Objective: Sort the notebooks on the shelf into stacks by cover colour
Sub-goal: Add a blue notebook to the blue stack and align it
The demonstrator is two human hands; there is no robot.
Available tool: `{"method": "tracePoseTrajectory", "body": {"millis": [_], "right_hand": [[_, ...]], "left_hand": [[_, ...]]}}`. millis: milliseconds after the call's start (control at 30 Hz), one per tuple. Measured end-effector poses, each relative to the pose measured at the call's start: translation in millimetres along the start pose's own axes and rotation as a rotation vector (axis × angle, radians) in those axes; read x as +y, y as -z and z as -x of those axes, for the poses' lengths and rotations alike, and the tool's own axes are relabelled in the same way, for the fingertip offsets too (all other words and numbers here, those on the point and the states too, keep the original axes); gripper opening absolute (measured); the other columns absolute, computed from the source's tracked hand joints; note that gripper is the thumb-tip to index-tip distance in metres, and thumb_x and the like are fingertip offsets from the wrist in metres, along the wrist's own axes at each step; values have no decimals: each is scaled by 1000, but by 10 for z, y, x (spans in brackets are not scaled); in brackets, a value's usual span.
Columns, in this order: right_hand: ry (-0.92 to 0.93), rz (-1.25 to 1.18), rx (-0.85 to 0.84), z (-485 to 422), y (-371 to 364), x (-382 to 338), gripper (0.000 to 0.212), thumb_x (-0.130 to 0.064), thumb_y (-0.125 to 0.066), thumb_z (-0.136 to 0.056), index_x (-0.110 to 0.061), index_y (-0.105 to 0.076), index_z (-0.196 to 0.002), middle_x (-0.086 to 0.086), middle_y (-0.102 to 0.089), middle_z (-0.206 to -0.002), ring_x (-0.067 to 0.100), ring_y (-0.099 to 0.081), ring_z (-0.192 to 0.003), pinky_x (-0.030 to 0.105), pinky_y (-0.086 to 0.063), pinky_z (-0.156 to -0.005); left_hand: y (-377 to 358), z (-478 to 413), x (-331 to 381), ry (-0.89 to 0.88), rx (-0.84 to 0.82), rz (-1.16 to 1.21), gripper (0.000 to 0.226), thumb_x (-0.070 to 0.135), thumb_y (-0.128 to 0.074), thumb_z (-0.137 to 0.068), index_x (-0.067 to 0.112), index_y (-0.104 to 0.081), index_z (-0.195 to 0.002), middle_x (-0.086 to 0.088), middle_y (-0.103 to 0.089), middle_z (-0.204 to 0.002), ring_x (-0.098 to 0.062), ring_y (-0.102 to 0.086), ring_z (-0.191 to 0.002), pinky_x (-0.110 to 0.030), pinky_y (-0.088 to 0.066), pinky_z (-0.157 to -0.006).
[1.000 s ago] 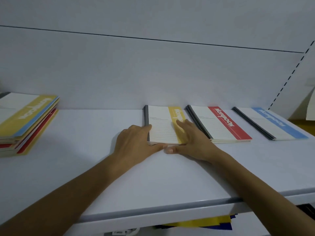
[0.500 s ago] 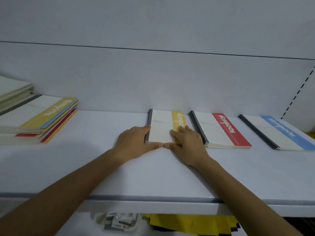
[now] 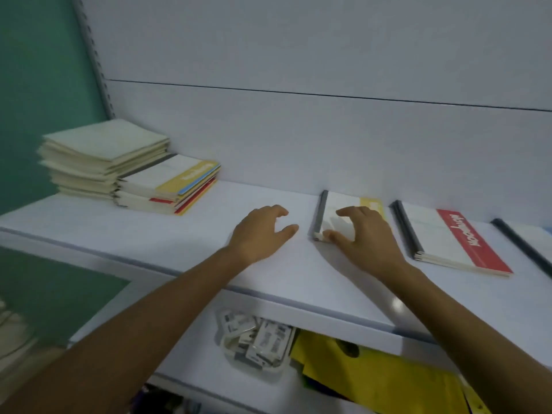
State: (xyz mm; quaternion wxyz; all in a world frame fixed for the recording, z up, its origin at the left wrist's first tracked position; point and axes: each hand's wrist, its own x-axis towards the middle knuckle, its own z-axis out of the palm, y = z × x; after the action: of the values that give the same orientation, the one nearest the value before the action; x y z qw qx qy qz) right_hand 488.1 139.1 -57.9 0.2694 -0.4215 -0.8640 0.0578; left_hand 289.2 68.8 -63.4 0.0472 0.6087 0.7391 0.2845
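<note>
A yellow-banded notebook stack (image 3: 328,212) lies on the white shelf (image 3: 149,231) against the back wall. My right hand (image 3: 363,234) arches over its cover, with fingertips on top and the thumb against the near-left corner. My left hand (image 3: 263,231) sits just left of that stack, apart from it, its fingers loosely curled and holding nothing. A red-banded notebook stack (image 3: 448,237) lies to the right. Beyond it only the dark spine of another notebook (image 3: 521,245) shows at the frame edge. At far left sits a mixed stack of yellow, blue and red notebooks (image 3: 170,186).
A taller pile of plain cream notebooks (image 3: 98,156) stands at the shelf's left end by the green wall (image 3: 38,85). On the lower shelf are a clear tub of white tags (image 3: 257,339) and yellow sheets (image 3: 373,375).
My left hand has come off the yellow notebook stack and moved left. My right hand has lifted into an arch over it. The view has swung left, showing the cream pile.
</note>
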Motion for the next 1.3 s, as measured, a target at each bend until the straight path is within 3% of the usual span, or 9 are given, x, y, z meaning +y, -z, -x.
{"method": "tracePoseTrajectory", "body": {"millis": [133,367,500,700,833,933,1067,1167,1300], "right_hand": [[76,-32,-49,-78,-180,-439,46,-47,-59,-88,-18,-57,-124,5,-61,-124,24,-55,-112,37,-44,-94],[184,-167,-75,-331,-683,-1330,37,-40,-54,-93,-16,-59,-121,3,-64,-119,21,-58,-108,34,-45,-93],[212,-170,-42,-531,-950,-1828,35,-37,-54,-93,-18,-58,-121,1,-65,-117,19,-59,-107,34,-46,-91],[261,-7,3,-1059,-1318,-2608,43,-31,-53,-93,-14,-49,-132,7,-55,-130,28,-53,-115,39,-44,-91],[212,169,-83,-1401,-1600,-2966,70,-40,-54,-91,-16,-23,-149,13,-26,-153,31,-33,-135,40,-31,-107],[180,250,-178,-1490,-1773,-3043,66,-46,-52,-90,-16,-31,-144,11,-41,-142,29,-39,-129,40,-34,-104],[129,252,33,-1369,-1733,-3031,32,-37,-46,-95,-20,-59,-119,4,-63,-114,27,-59,-100,35,-47,-77],[172,275,97,-1276,-1667,-3023,30,-31,-36,-101,-21,-57,-119,4,-66,-111,29,-61,-91,33,-44,-69],[145,223,171,-1113,-1626,-3030,33,-30,-35,-102,-24,-54,-129,8,-66,-117,32,-63,-92,31,-41,-67]], "left_hand": [[345,157,-282,94,110,147,35,43,-58,-91,20,-61,-117,6,-63,-121,-12,-58,-109,-26,-45,-90],[775,409,-1045,206,147,216,22,38,-62,-88,22,-67,-102,8,-67,-106,-10,-61,-98,-29,-47,-91],[1131,397,-1471,217,141,444,8,28,-62,-90,22,-67,-90,4,-68,-93,-9,-60,-82,-25,-46,-76],[1596,351,-2053,345,57,757,10,19,-58,-92,12,-65,-96,-10,-69,-105,-13,-64,-79,-24,-51,-72],[1753,283,-2355,337,-28,824,10,19,-59,-91,14,-65,-97,-10,-71,-107,-12,-65,-78,-28,-52,-79],[1827,218,-2512,338,-99,868,10,21,-58,-93,14,-64,-97,-12,-70,-108,-14,-65,-79,-31,-53,-81],[1898,188,-2680,423,-205,1059,32,39,-55,-93,12,-56,-109,-18,-68,-110,-26,-69,-91,-33,-58,-76],[1925,149,-2757,472,-282,1157,57,51,-54,-90,4,-47,-122,-18,-69,-107,-27,-71,-92,-30,-60,-70],[1916,114,-2754,465,-350,1201,66,60,-49,-88,4,-54,-123,-16,-71,-104,-25,-71,-90,-30,-59,-68]]}}
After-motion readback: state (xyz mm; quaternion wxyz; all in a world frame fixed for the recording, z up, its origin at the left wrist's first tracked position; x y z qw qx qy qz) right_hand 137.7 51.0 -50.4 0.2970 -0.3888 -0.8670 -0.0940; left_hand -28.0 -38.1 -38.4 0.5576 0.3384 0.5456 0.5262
